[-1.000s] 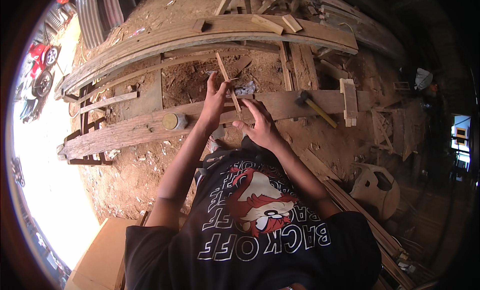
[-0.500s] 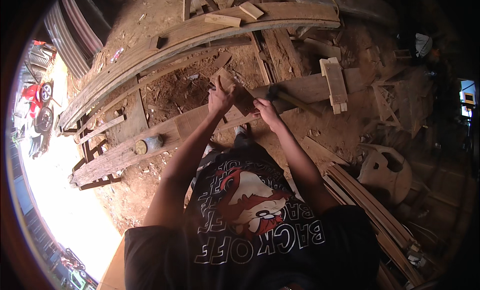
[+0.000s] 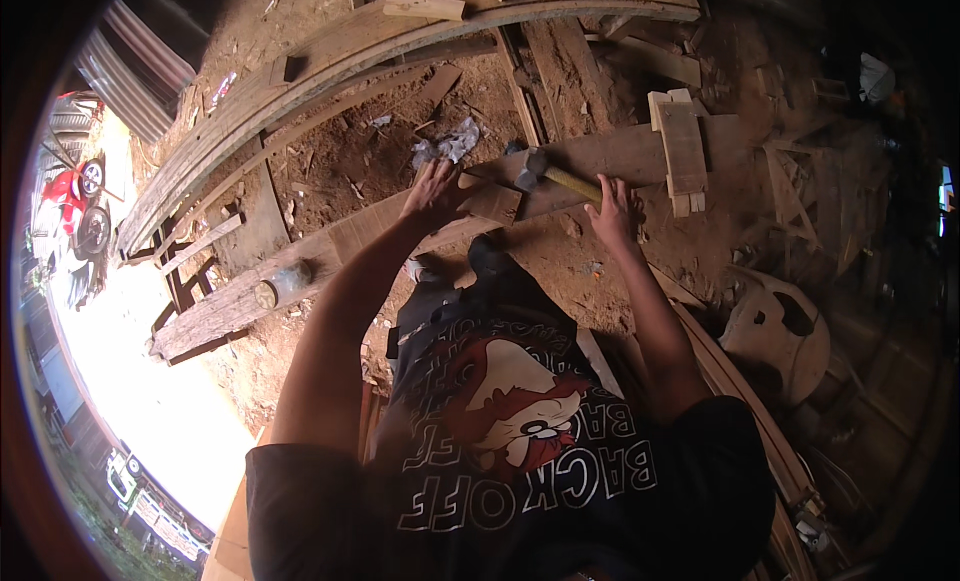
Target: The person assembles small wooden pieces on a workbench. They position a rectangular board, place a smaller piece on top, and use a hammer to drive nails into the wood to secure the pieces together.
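Note:
My left hand [image 3: 433,194] lies over a short wooden board [image 3: 490,203] on the long plank [image 3: 225,316], its fingers spread. Part of the board is hidden beneath that hand. To the right, a hammer [image 3: 570,183] rests across the plank, with its dark head near the board and its yellowish handle pointing right. My right hand [image 3: 617,219] is at the free end of the handle, fingers apart and slightly bent. Whether its fingertips touch the handle I cannot tell.
A glass jar [image 3: 285,284] lies on the plank's left part. Stacked wood pieces [image 3: 682,153] sit across its right part. Beyond runs a thick curved beam [image 3: 330,66] with offcuts. A pale plastic chair [image 3: 775,336] is at right. Crumpled plastic [image 3: 455,141] lies on the dirt floor.
The wooden piece held up in both hands is now down on the plank under my left hand. My right hand has let go and moved right to the hammer's handle end.

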Available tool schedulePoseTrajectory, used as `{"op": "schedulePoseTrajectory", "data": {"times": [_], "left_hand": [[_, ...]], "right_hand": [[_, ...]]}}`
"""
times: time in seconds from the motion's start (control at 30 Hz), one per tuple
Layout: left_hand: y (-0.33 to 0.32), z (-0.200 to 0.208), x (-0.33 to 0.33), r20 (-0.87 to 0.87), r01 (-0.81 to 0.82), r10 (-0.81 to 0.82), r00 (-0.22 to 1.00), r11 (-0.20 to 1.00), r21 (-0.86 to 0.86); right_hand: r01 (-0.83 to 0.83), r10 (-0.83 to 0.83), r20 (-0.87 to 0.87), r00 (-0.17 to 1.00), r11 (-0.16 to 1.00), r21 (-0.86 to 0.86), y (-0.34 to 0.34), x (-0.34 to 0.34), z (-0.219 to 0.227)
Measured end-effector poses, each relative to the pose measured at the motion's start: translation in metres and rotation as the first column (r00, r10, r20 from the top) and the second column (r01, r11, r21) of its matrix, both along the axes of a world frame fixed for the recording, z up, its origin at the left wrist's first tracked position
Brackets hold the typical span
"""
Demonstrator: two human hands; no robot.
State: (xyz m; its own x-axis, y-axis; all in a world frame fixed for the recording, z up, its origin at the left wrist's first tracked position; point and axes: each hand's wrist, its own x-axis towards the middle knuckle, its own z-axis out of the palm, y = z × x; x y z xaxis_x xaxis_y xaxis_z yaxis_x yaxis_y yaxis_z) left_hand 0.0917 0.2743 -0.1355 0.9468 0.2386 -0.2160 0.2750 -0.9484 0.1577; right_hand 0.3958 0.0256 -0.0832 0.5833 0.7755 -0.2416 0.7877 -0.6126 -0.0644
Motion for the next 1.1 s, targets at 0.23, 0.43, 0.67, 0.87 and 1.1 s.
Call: {"op": "schedulePoseTrajectory", "data": {"times": [0.23, 0.43, 0.67, 0.87, 1.1], "left_hand": [[-0.023, -0.006, -0.012, 0.136, -0.115, 0.104, 0.985, 0.99, 0.076], [-0.054, 0.012, 0.013, 0.015, -0.363, 0.363, 0.932, 0.932, -0.012], [-0.079, 0.017, 0.02, 0.151, -0.453, 0.493, 0.857, 0.859, -0.238], [-0.075, -0.005, 0.007, 0.206, -0.409, 0.486, 0.849, 0.852, -0.326], [-0.077, 0.007, 0.003, 0.106, -0.451, 0.498, 0.861, 0.843, -0.294]], "right_hand": [[-0.155, 0.151, -0.125, 0.981, 0.988, -0.02, -0.014, 0.021, -0.028], [-0.012, 0.073, -0.49, 0.868, 0.992, 0.126, -0.056, -0.011, 0.025], [0.389, -0.228, -0.687, 0.69, 0.917, 0.086, -0.066, -0.095, 0.048], [0.431, -0.182, -0.656, 0.733, 0.87, 0.24, -0.059, -0.131, 0.061], [0.317, -0.224, -0.509, 0.831, 0.943, 0.102, -0.044, -0.15, 0.045]]}}
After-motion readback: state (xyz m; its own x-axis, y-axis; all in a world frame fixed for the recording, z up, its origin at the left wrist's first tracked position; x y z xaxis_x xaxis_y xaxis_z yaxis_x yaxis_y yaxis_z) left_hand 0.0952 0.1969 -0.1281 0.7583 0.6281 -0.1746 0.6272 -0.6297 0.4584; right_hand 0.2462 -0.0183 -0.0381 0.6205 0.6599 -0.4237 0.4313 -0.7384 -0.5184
